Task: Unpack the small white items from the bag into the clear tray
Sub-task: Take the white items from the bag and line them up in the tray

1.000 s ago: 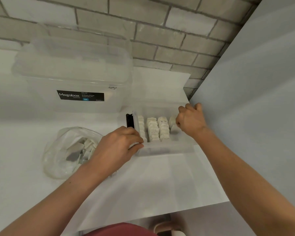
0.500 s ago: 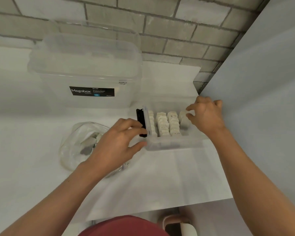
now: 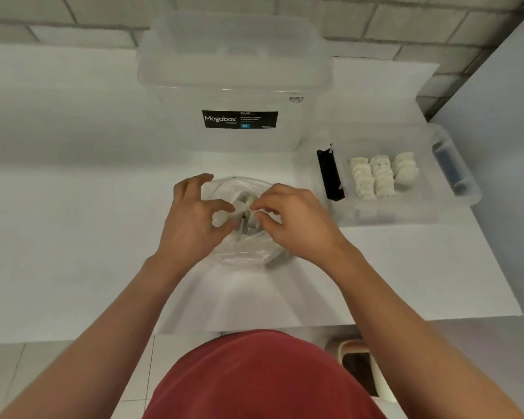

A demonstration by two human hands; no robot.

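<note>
Pinching is seen at the mouth of the bag [image 3: 245, 252], left of the clear tray [image 3: 457, 204]: fingers of left hand [image 3: 191, 225] & right hand [image 3: 300, 225] are closed on film. Mouth should be pulled wide, then white items [image 3: 245, 201] inside lifted out w/o spilling.

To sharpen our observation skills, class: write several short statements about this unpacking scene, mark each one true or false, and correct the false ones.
1. The left hand and the right hand both pinch the clear bag. True.
2. The clear tray lies to the right of the bag. True.
3. The tray is empty. False: rows of small white items already lie in it.
4. The Megabox container stands in front of the bag, nearer the person. False: the container stands behind the bag, towards the brick wall.
</note>
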